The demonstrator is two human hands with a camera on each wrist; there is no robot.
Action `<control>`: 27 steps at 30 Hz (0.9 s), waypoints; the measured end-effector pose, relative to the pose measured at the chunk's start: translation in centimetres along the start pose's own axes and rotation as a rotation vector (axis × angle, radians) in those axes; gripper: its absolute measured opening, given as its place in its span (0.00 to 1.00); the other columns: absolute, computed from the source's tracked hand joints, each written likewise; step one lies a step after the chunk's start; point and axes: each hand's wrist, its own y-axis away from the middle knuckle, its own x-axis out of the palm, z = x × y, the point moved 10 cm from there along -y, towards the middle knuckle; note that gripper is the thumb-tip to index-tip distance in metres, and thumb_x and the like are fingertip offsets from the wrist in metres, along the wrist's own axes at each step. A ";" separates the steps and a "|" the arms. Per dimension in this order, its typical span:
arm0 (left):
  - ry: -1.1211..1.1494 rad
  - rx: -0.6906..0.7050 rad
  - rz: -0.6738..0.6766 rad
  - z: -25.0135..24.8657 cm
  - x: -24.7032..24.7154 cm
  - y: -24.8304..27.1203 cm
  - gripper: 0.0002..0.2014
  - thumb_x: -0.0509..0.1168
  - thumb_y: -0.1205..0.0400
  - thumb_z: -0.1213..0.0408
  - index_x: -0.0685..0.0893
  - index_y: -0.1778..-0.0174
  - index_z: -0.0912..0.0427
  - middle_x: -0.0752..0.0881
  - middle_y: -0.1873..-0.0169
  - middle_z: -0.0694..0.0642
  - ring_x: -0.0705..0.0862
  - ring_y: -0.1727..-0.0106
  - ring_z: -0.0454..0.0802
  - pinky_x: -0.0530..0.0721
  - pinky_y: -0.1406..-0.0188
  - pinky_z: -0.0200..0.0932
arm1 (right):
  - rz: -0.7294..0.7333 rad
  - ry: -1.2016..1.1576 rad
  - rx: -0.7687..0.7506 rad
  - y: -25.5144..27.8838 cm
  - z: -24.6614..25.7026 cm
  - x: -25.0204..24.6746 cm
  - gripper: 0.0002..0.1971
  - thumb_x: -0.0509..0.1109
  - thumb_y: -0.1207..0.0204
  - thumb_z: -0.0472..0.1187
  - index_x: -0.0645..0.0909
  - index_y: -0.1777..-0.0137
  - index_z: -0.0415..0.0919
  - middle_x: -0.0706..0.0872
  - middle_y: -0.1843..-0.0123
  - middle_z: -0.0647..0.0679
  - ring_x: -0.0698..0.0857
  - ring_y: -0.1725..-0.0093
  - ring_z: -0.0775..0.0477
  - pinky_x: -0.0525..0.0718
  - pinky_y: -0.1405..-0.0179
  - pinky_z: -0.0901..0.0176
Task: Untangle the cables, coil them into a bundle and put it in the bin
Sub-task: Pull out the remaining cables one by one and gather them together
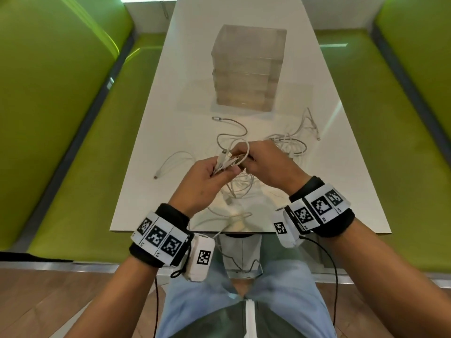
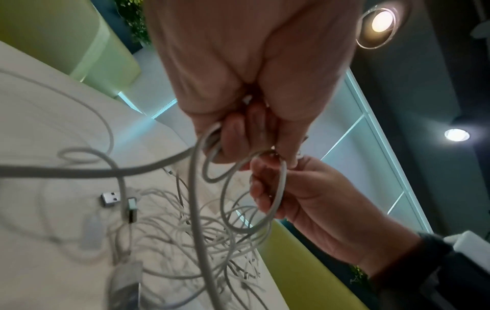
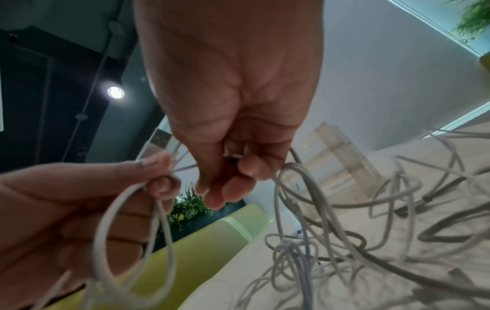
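1. Head view: I count two hands raised over the long white table [image 1: 324, 167]. My left hand [image 1: 207, 176] has its fingers curled round a gathered set of thin white charging cables [image 1: 234, 157]; my right hand [image 1: 266, 164] pinches the same set just beside it. One translucent, square plastic bin [image 1: 246, 69] stands upright farther along the table, well apart from the hands. Loose cable lies in at least three places: one strand to the left, a heap to the right, and more under the hands.
2. Left wrist view: the left hand [image 2: 252, 88] grips several loops; the right hand [image 2: 305, 195] holds one loop. Only here do I see two metal USB plugs [image 2: 110, 198] lying on the table among the tangle. The bin is out of frame.
3. Right wrist view: the right hand's [image 3: 233, 117] fingertips [image 3: 249, 167] pinch a connector end, and the left hand [image 3: 66, 209] holds a loop. The bin [image 3: 336, 163] shows behind.
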 end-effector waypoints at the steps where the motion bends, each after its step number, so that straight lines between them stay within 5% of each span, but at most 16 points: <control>1: 0.027 0.023 -0.010 -0.4 -0.4 0.2 0.10 0.66 0.18 0.64 0.87 0.63 0.47 0.74 0.81 0.39 0.69 0.77 0.36 0.69 0.73 0.33 | 0.001 -0.006 0.003 -0.1 -0.2 0.1 0.08 0.65 0.22 0.36 0.86 0.51 0.41 0.90 0.62 0.50 0.87 0.61 0.51 0.82 0.58 0.56; 4: 0.216 0.063 -0.125 -1.7 -3.0 0.6 0.15 0.67 0.19 0.65 0.83 0.72 0.48 0.69 0.80 0.42 0.65 0.78 0.40 0.67 0.77 0.35 | -0.008 0.038 0.017 -0.7 -1.6 0.0 0.06 0.68 0.23 0.41 0.86 0.54 0.41 0.89 0.61 0.51 0.85 0.59 0.50 0.81 0.55 0.51; 7: 0.496 0.115 -0.245 -3.1 -5.7 1.2 0.07 0.65 0.22 0.65 0.79 0.67 0.57 0.67 0.77 0.48 0.62 0.80 0.41 0.64 0.80 0.34 | -0.029 0.050 0.044 -1.1 -3.4 -0.6 0.06 0.69 0.23 0.38 0.87 0.54 0.39 0.90 0.56 0.47 0.85 0.54 0.46 0.81 0.50 0.49; 11: 0.553 0.188 -0.342 -3.4 -8.1 2.0 0.10 0.64 0.19 0.64 0.74 0.66 0.58 0.64 0.77 0.51 0.59 0.78 0.43 0.62 0.79 0.37 | -0.074 0.023 0.038 -1.2 -4.1 -1.4 0.07 0.67 0.22 0.35 0.87 0.51 0.38 0.89 0.54 0.45 0.86 0.51 0.45 0.80 0.48 0.49; 15: 0.428 0.051 -0.423 -0.4 -8.1 1.5 0.14 0.65 0.17 0.63 0.73 0.68 0.55 0.65 0.80 0.45 0.61 0.79 0.42 0.66 0.79 0.34 | -0.068 -0.006 -0.028 -0.9 -3.3 -1.2 0.13 0.66 0.23 0.30 0.87 0.43 0.38 0.88 0.54 0.47 0.85 0.52 0.52 0.77 0.50 0.73; 18: 0.253 -0.043 -0.377 0.9 -5.1 0.6 0.13 0.67 0.18 0.61 0.76 0.69 0.55 0.68 0.82 0.43 0.64 0.79 0.41 0.67 0.79 0.36 | -0.050 -0.021 -0.073 -0.2 -1.8 -0.7 0.17 0.63 0.25 0.25 0.87 0.43 0.39 0.87 0.59 0.52 0.87 0.56 0.54 0.76 0.55 0.79; 23: 0.104 -0.004 -0.245 0.5 -0.7 -1.0 0.05 0.67 0.19 0.64 0.86 0.53 0.61 0.81 0.80 0.36 0.76 0.77 0.31 0.70 0.75 0.27 | -0.036 0.027 -0.133 0.3 0.5 -0.5 0.12 0.64 0.25 0.28 0.88 0.51 0.37 0.90 0.59 0.46 0.88 0.57 0.48 0.84 0.54 0.53; 27: -0.028 0.020 -0.137 0.0 -0.2 -1.2 0.05 0.66 0.18 0.62 0.86 0.53 0.60 0.79 0.81 0.34 0.76 0.77 0.31 0.68 0.75 0.25 | -0.047 0.021 -0.076 0.2 -0.1 -1.1 0.11 0.65 0.26 0.28 0.88 0.54 0.36 0.91 0.59 0.47 0.87 0.60 0.50 0.82 0.59 0.57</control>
